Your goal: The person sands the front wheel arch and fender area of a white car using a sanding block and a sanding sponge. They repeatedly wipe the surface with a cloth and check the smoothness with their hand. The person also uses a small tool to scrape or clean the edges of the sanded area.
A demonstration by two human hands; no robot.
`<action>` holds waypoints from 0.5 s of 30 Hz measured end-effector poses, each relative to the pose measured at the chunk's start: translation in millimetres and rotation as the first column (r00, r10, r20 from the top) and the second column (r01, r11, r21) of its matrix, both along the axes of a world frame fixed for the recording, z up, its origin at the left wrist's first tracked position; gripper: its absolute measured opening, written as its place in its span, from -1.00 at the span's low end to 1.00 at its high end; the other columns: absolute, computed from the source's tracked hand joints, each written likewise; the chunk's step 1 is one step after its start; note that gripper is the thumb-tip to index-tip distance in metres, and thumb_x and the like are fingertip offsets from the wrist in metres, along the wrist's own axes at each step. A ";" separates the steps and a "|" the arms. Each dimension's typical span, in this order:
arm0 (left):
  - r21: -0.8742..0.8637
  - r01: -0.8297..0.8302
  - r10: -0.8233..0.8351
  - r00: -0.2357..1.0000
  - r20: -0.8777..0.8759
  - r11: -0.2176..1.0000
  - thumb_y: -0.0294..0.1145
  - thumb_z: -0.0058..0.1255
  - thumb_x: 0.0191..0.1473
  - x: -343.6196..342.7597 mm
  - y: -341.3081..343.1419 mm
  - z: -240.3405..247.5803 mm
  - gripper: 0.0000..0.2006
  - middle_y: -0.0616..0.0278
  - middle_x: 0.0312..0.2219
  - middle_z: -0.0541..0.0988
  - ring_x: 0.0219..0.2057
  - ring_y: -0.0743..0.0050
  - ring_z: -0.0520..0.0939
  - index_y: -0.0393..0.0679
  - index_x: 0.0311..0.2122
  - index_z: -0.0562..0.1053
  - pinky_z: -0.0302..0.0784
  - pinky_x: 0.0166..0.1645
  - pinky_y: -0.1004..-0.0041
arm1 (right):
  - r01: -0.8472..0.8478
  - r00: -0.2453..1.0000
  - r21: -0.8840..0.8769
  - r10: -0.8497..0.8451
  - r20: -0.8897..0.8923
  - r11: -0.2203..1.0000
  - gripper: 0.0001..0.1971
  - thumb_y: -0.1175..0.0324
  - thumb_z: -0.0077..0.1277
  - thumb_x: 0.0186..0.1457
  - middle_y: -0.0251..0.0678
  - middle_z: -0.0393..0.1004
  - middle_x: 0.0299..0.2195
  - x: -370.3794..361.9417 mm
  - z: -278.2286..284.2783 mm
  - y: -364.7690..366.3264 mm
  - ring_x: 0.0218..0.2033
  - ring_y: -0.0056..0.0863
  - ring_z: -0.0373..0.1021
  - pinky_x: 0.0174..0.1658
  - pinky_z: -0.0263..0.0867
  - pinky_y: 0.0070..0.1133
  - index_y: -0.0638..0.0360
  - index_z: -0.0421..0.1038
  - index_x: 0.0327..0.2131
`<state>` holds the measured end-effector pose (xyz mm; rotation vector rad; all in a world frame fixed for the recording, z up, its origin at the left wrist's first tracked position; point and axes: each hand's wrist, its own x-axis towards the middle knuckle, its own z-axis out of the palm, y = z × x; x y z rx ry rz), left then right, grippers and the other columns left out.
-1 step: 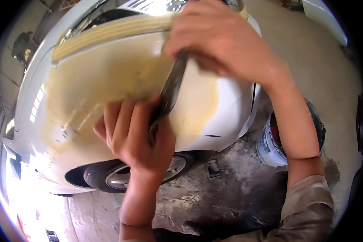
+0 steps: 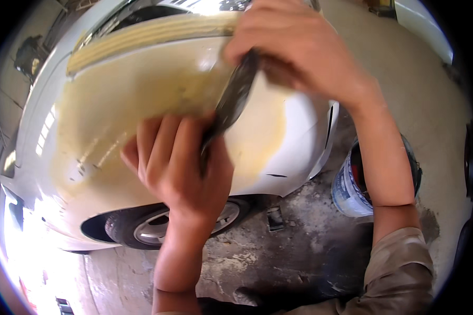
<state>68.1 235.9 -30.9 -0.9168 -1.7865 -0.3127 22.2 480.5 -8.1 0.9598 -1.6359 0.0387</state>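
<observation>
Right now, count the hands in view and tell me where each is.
2. The left hand grips the lower end of the dark strip; the right hand holds its upper end, both in front of the car.

This is a repair workshop: a car (image 2: 163,94) with yellowish patches (image 2: 263,147) and a bucket (image 2: 349,193) stand on stained floor (image 2: 299,247).
</observation>
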 end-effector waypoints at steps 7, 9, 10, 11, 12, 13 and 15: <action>0.020 0.029 -0.030 0.998 0.047 0.999 -0.41 0.23 -0.14 5.5 -13.7 -3.5 -0.77 0.30 -0.41 0.59 -0.26 0.21 0.60 -0.07 -0.27 0.64 0.29 -0.03 0.22 | -0.039 0.984 -0.102 0.056 0.170 0.994 -0.65 0.62 0.26 -0.18 -0.40 0.62 -0.26 34.2 6.8 -7.6 -0.15 -0.26 0.50 -0.05 0.35 -0.41 0.03 0.63 -0.24; 0.013 0.001 -0.001 0.998 0.063 1.000 -0.39 0.21 -0.14 16.2 -31.1 -8.4 -0.74 0.29 -0.40 0.60 -0.26 0.21 0.61 -0.10 -0.25 0.65 0.29 -0.02 0.23 | -0.027 0.977 -0.084 0.044 0.210 0.996 -0.67 0.62 0.26 -0.16 -0.41 0.61 -0.26 37.9 0.4 -24.1 -0.16 -0.26 0.49 -0.05 0.35 -0.40 0.04 0.62 -0.25; 0.012 0.021 -0.021 1.000 -0.018 1.000 -0.37 0.20 -0.13 18.3 -36.8 -10.4 -0.74 0.29 -0.40 0.61 -0.26 0.21 0.61 -0.12 -0.25 0.66 0.29 -0.01 0.23 | -0.025 0.972 -0.044 0.035 0.231 0.999 -0.68 0.62 0.26 -0.16 -0.42 0.60 -0.27 38.6 -0.7 -29.2 -0.16 -0.26 0.49 -0.04 0.34 -0.40 0.04 0.62 -0.26; -0.008 -0.002 0.002 1.000 0.030 1.000 -0.36 0.18 -0.13 21.0 -42.1 -12.2 -0.73 0.29 -0.40 0.61 -0.27 0.21 0.61 -0.13 -0.25 0.66 0.29 -0.01 0.23 | -0.042 0.972 -0.054 0.053 0.228 0.998 -0.70 0.61 0.25 -0.14 -0.43 0.60 -0.26 38.0 -0.3 -31.7 -0.16 -0.26 0.48 -0.05 0.34 -0.38 0.04 0.61 -0.26; -0.002 -0.008 0.008 0.997 0.074 1.000 -0.34 0.17 -0.13 21.2 -44.0 -12.8 -0.72 0.28 -0.39 0.62 -0.28 0.21 0.61 -0.15 -0.25 0.66 0.29 0.00 0.23 | -0.050 0.975 -0.072 0.064 0.212 0.996 -0.69 0.62 0.25 -0.15 -0.43 0.60 -0.26 38.3 -0.2 -32.7 -0.16 -0.25 0.48 -0.05 0.34 -0.38 0.04 0.61 -0.26; -0.004 -0.002 0.002 0.996 0.089 1.000 -0.34 0.17 -0.12 20.7 -44.1 -13.4 -0.72 0.28 -0.39 0.62 -0.27 0.20 0.61 -0.15 -0.24 0.66 0.29 0.00 0.23 | -0.035 0.975 -0.070 0.049 0.217 0.997 -0.68 0.63 0.25 -0.15 -0.43 0.59 -0.26 38.4 1.1 -30.6 -0.15 -0.25 0.48 -0.05 0.34 -0.38 0.04 0.61 -0.26; 0.008 0.034 -0.034 0.996 0.085 0.999 -0.38 0.18 -0.13 14.9 -36.0 -12.1 -0.74 0.29 -0.39 0.61 -0.26 0.20 0.61 -0.13 -0.25 0.65 0.30 -0.02 0.21 | -0.004 0.977 -0.078 0.020 0.210 0.997 -0.67 0.64 0.25 -0.16 -0.42 0.59 -0.26 38.4 3.3 -23.0 -0.14 -0.24 0.47 -0.03 0.34 -0.38 0.04 0.61 -0.26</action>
